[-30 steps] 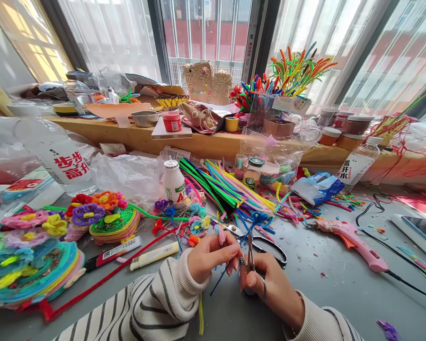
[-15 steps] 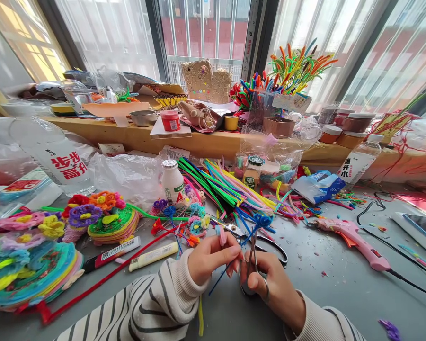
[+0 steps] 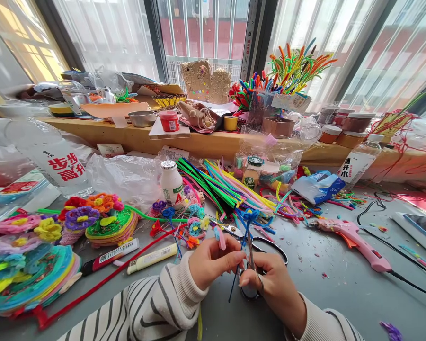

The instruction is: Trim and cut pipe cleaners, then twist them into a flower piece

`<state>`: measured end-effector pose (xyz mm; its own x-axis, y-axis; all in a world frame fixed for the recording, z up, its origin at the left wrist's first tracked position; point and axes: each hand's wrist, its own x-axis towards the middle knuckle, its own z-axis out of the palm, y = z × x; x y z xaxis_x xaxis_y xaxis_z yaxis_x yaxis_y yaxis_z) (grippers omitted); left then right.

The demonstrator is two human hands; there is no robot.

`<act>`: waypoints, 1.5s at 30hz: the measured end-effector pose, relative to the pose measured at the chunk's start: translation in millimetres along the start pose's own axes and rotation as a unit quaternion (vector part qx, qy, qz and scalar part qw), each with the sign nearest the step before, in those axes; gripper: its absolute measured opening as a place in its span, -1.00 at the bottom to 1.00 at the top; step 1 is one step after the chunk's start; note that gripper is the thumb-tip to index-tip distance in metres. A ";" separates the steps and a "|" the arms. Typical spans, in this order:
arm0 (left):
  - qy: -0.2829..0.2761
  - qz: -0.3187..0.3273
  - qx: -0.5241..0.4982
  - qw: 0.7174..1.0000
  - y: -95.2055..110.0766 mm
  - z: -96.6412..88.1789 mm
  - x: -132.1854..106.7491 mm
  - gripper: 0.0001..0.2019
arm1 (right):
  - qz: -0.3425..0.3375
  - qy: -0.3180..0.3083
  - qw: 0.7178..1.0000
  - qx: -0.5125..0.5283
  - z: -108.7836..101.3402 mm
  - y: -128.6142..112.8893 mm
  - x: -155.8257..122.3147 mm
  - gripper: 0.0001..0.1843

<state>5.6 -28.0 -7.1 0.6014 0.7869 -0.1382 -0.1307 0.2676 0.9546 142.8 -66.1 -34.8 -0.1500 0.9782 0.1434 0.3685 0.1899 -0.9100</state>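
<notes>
My left hand (image 3: 216, 263) pinches a blue pipe cleaner (image 3: 233, 282) whose top is curled into a small flower (image 3: 250, 215); its stem hangs down below my fingers. A pink and light-blue fuzzy piece (image 3: 219, 237) sits at my left fingers. My right hand (image 3: 273, 284) is closed around small scissors (image 3: 250, 248), thumb in one ring, with the blades pointing up beside the blue stem just under the flower. Whether the blades touch the stem I cannot tell. A larger pair of black-handled scissors (image 3: 270, 248) lies on the table behind my hands.
Pipe cleaners (image 3: 213, 187) lie in a bundle ahead, near a white bottle (image 3: 171, 182) and glass jar (image 3: 252, 173). Colourful fuzzy flowers and discs (image 3: 31, 265) fill the left. A pink glue gun (image 3: 355, 244) with its cord lies right. Glue tubes (image 3: 152, 258) rest left of my hands.
The blue pipe cleaner has turned more upright, and its flower has shifted slightly left and up. The small scissors stay in my right hand, their blades tilted a little differently.
</notes>
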 end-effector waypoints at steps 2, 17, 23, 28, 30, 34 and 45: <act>0.004 0.008 0.013 1.000 -0.4 -1.6 0.8 -0.75 | 0.003 -0.004 1.000 0.000 0.3 0.7 0.1 -0.40; -0.018 -0.008 0.013 1.000 2.5 -0.9 -0.5 -0.75 | -0.044 -0.071 0.989 0.120 1.0 -8.3 -1.9 -0.50; -0.017 -0.008 0.020 1.000 0.1 -1.8 1.6 -0.74 | -0.040 -0.054 0.993 0.098 2.6 -7.3 -2.3 -0.48; -0.015 -0.010 0.034 0.999 -0.4 -1.3 2.9 -0.74 | -0.043 -0.056 0.992 0.104 2.0 -8.5 -0.9 -0.47; -0.014 -0.012 0.031 0.999 -0.5 -0.8 2.8 -0.73 | -0.042 -0.055 0.992 0.104 1.7 -8.4 -0.6 -0.47; -0.012 -0.011 0.031 0.999 -1.3 -0.7 2.5 -0.72 | -0.031 -0.050 0.995 0.083 1.7 -5.6 -0.5 -0.44; 0.004 -0.031 0.059 0.998 -1.6 -2.6 3.7 -0.66 | 0.010 -0.026 0.999 0.043 2.7 -3.3 -1.1 -0.39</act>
<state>6.0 -24.1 -9.8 0.5995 0.7753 -0.1990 0.0004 0.2483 0.9687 139.3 -68.0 -33.0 -0.1911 0.9758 0.1058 0.2916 0.1594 -0.9432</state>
